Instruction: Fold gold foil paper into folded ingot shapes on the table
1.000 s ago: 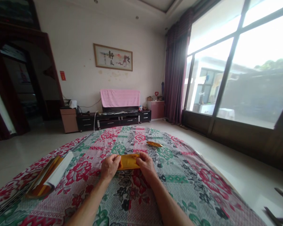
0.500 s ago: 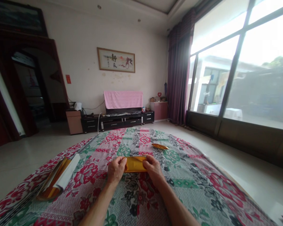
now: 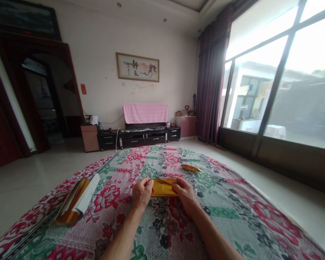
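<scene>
A shiny gold sheet of folded foil paper [image 3: 164,188] is stretched between my two hands above the flowered cloth. My left hand [image 3: 142,193] pinches its left end with the thumb on top. At its right end my right hand [image 3: 185,193] grips in the same way. Beyond my right hand a slim, pointed gold folded piece [image 3: 191,168] lies on the cloth. Off to the left rests a curled stack of gold and white sheets [image 3: 75,202].
The flowered cloth [image 3: 108,231] covers the rounded surface in front of me. Farther off stand a low black cabinet [image 3: 151,139] and a screen under a pink cloth [image 3: 145,113]. Large windows [image 3: 271,90] line the right side.
The whole view has shifted slightly, so everything sits a little farther right. Both hands keep the same hold on the gold foil paper.
</scene>
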`<state>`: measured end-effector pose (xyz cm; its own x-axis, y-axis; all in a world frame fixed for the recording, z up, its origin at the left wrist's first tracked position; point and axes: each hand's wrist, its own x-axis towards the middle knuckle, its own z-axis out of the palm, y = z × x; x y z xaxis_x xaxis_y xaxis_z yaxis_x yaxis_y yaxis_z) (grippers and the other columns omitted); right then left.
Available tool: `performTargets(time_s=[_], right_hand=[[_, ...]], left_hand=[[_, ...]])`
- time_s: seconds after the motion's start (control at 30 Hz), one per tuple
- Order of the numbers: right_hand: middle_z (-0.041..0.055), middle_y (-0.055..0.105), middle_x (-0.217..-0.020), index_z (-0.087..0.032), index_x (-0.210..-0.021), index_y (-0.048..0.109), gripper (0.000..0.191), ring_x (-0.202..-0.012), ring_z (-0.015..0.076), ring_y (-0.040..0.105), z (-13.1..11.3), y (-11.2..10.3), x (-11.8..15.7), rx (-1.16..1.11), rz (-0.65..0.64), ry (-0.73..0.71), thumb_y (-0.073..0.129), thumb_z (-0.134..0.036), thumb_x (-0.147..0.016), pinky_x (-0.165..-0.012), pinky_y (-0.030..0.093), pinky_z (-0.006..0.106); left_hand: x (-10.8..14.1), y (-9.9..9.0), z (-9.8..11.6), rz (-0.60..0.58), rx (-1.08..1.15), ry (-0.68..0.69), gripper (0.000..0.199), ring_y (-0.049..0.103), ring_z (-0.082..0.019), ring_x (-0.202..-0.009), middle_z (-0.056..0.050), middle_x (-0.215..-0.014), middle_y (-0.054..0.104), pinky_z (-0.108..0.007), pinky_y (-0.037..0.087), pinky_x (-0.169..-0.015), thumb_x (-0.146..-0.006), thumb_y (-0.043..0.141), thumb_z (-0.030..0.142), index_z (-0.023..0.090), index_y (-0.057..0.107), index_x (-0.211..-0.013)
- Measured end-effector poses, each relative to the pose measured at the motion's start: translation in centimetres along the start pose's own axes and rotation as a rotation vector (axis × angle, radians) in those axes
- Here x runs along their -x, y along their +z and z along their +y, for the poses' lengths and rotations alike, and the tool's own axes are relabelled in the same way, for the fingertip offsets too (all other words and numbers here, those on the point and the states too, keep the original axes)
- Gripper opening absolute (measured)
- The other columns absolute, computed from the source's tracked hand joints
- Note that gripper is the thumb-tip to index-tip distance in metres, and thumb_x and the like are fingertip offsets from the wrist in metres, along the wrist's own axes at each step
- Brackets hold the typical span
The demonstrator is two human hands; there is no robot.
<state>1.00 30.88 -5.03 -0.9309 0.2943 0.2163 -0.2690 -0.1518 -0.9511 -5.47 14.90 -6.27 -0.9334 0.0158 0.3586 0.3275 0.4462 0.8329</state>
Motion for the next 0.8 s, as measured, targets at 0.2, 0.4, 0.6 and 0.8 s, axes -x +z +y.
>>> performTargets(time_s=[0.2, 0.4, 0.6, 0.8], right_hand=[[0.0001, 0.066, -0.077, -0.020, -0.086, 0.066, 0.025, -0.064, 0.0161, 0.056, 0.5, -0.5, -0.3, -0.079, -0.025, 0.016, 0.062, -0.026, -0.062, -0.060, 0.044, 0.025], [0.0010, 0.066, -0.078, -0.020, -0.087, 0.066, 0.024, -0.066, 0.0170, 0.059, 1.3, -0.9, -0.8, -0.135, -0.062, 0.033, 0.063, -0.029, -0.064, -0.065, 0.046, 0.028], [0.0008, 0.067, -0.081, -0.021, -0.090, 0.065, 0.027, -0.068, 0.0167, 0.059, 1.4, -1.0, -0.8, -0.158, -0.054, 0.031, 0.063, -0.028, -0.065, -0.065, 0.045, 0.027], [0.0012, 0.066, -0.080, -0.019, -0.090, 0.064, 0.024, -0.067, 0.0158, 0.058, 1.6, -1.0, -1.0, -0.165, -0.065, 0.027, 0.061, -0.026, -0.067, -0.066, 0.045, 0.026]], left_hand=[[-0.2, 0.2, -0.1, -0.002, 0.110, 0.008, 0.033, 0.062, -0.018, -0.062, -0.003, -0.063, 0.067, -0.023, 0.044, -0.055, -0.075, 0.047, 0.045, 0.018, 0.067, -0.077], [-0.4, 0.4, -0.4, -0.022, 0.225, 0.007, 0.034, 0.062, -0.018, -0.065, -0.004, -0.065, 0.067, -0.023, 0.044, -0.055, -0.074, 0.051, 0.046, 0.015, 0.066, -0.079], [-0.4, 0.5, -0.5, -0.036, 0.261, -0.001, 0.033, 0.060, -0.017, -0.061, -0.003, -0.062, 0.065, -0.023, 0.043, -0.055, -0.074, 0.052, 0.045, 0.015, 0.064, -0.079], [-0.5, 0.6, -0.8, -0.038, 0.279, -0.008, 0.030, 0.053, -0.013, -0.051, 0.001, -0.055, 0.058, -0.021, 0.040, -0.050, -0.073, 0.053, 0.042, 0.015, 0.065, -0.078]])
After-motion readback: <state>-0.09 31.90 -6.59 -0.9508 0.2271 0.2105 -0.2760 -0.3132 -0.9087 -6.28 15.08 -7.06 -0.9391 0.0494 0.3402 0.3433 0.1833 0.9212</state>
